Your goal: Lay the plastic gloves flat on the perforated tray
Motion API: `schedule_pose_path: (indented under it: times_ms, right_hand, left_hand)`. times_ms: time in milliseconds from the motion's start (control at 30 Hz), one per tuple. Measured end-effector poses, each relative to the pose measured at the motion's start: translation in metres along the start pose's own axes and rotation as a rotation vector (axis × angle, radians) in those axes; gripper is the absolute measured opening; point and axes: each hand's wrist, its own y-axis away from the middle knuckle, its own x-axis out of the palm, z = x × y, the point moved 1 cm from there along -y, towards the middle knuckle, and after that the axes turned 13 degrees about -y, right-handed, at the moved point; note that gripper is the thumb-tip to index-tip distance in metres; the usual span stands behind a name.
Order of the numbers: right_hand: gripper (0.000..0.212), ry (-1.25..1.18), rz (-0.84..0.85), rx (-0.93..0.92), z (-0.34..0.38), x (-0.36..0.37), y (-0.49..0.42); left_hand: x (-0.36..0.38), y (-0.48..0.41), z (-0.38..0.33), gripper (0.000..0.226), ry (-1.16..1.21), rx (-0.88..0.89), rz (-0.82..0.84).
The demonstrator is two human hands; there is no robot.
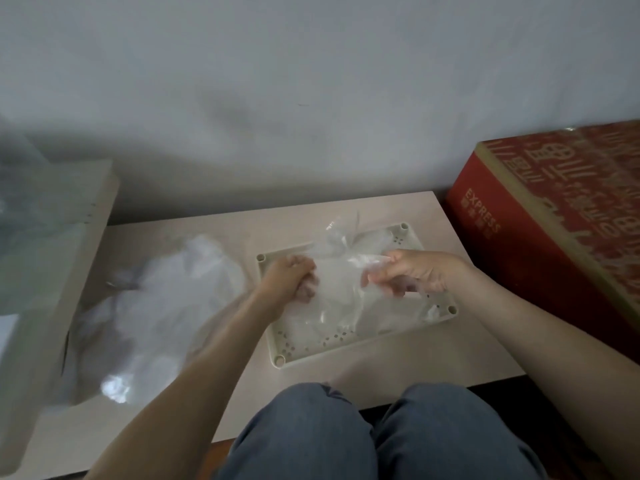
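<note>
Left hand and right hand are seen clamped on opposite edges of a clear plastic glove, which is held spread between them over the perforated tray on the counter. A heap of clear plastic is seen left of the tray, a red box to its right.

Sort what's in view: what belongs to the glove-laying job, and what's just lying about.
Job: plastic glove, perforated tray, left hand, right hand, clear plastic heap (probably more gloves).
Lying about: red box, pale board at left.
</note>
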Motion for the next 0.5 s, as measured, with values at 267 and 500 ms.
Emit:
schedule_pose_path:
  times_ms: [267, 500]
  right_hand:
    - [0.035, -0.357, -0.074, -0.142, -0.012, -0.011, 0.001]
    - [0.008, -0.321, -0.201, -0.125, -0.018, -0.002, -0.008]
  left_hand:
    - [0.001, 0.0, 0.018, 0.034, -0.302, 0.003, -0.084]
    - [0.006, 0.003, 0.011, 0.026, -0.653, 0.052, -0.278]
